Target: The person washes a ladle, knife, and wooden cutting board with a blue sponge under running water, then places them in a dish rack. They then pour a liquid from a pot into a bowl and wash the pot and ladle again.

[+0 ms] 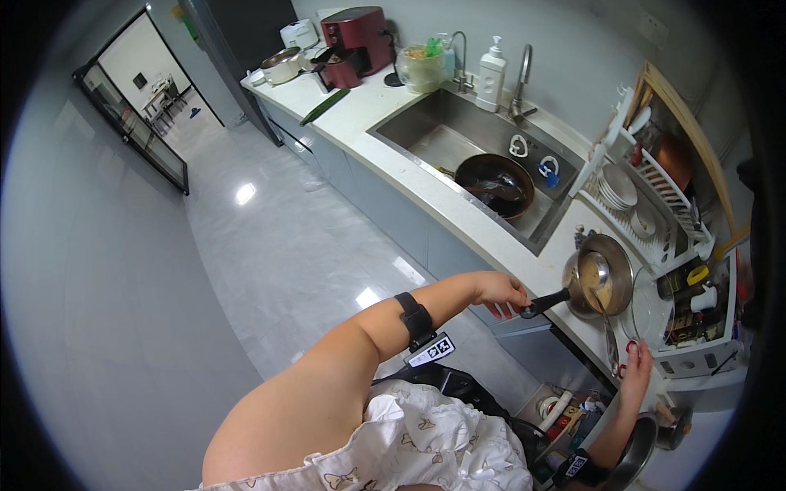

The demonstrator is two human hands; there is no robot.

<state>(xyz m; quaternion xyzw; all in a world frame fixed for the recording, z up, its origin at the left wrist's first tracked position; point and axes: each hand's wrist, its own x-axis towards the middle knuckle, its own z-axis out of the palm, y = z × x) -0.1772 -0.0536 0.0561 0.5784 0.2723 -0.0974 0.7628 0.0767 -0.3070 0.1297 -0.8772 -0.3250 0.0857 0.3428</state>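
Note:
A steel saucepan (574,301) with a black handle stands on the counter right of the sink. It holds a beige, lumpy liquid (599,276) and a metal ladle (608,331), whose handle leans over the rim toward me. My left hand (502,294) pinches the end of the saucepan's handle between its fingertips. Near the lower end of the ladle's handle is my right hand (635,371), its fingers apart; whether it touches the handle cannot be told. A clear glass bowl or lid (648,313) lies just right of the saucepan, partly hidden behind it.
A dark frying pan (496,184) lies in the steel sink (448,138). A white dish rack (654,227) holds plates and bowls. Along the far counter are a cucumber (324,107), a red air fryer (356,40) and a white pot (282,66). Below stands an open drawer (556,423) of items.

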